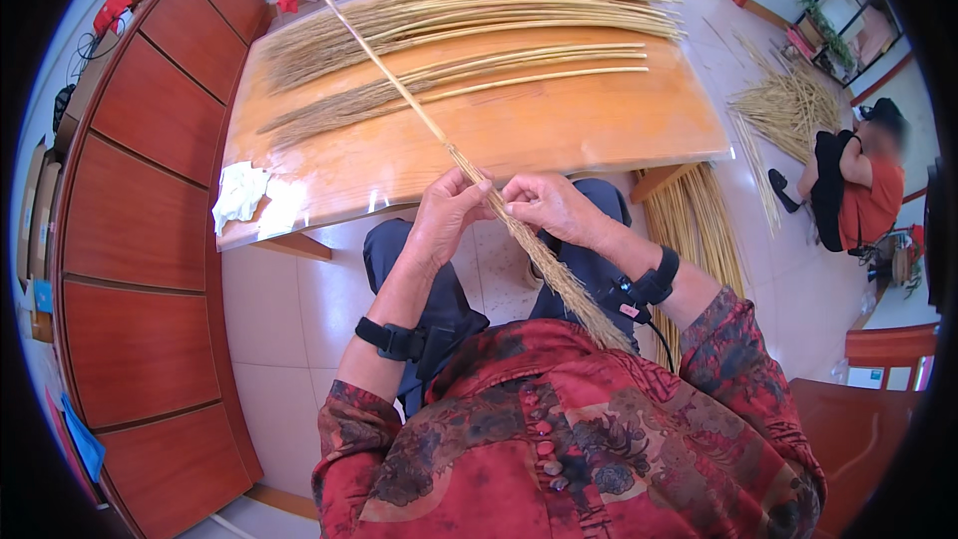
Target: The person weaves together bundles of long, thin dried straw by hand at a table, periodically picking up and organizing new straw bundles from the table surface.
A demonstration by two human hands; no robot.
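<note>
A long pale dried stalk (377, 58) with a feathery seed head (569, 294) slants from above the wooden table down to my lap. My left hand (454, 205) grips it where the bare stem meets the plume. Just right of that, my right hand (549, 205) pinches the same stalk, its thumb and index finger closed on it. Beyond my hands on the table, a row of several similar stalks (539, 75) lies below a larger pile (479, 15), their fluffy ends pointing left.
The table (659, 120) has a white crumpled cloth (239, 190) at its left corner. A red cabinet (140, 269) runs along my left. More long stalks (689, 230) lie below the table's right end. A person (863, 190) sits at right beside a straw heap (783, 105).
</note>
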